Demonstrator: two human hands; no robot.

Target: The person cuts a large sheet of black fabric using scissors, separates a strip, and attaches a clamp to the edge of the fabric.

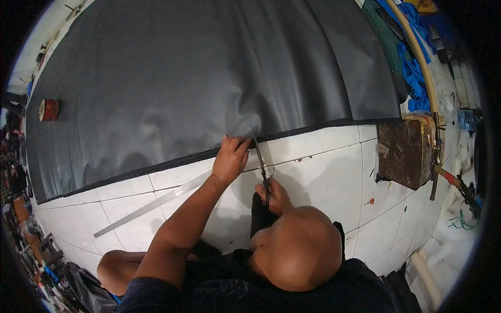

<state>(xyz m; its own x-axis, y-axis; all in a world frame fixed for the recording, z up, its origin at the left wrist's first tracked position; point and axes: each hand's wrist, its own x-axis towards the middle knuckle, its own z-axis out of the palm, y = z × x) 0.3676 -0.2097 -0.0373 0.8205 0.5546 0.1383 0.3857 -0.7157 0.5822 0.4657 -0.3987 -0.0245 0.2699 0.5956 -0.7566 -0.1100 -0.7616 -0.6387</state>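
A large sheet of black material [198, 68] lies over the white tiled floor. My left hand [231, 159] rests at its near edge, fingertips on the material and thumb and fingers close together; whether it pinches the edge is hard to tell. My right hand [275, 195] is wrapped round the handles of a pair of scissors [262, 163]. The scissors point away from me, and their blades lie at the edge of the sheet, just right of my left fingertips. A long metal ruler [151, 208] lies on the floor, partly behind my left forearm.
A red roll [49, 110] stands on the sheet at the far left. At the right are a worn brown block [404, 151], blue plastic strips [416, 83] and a long curved pole [416, 44]. My bent knees are close below my hands.
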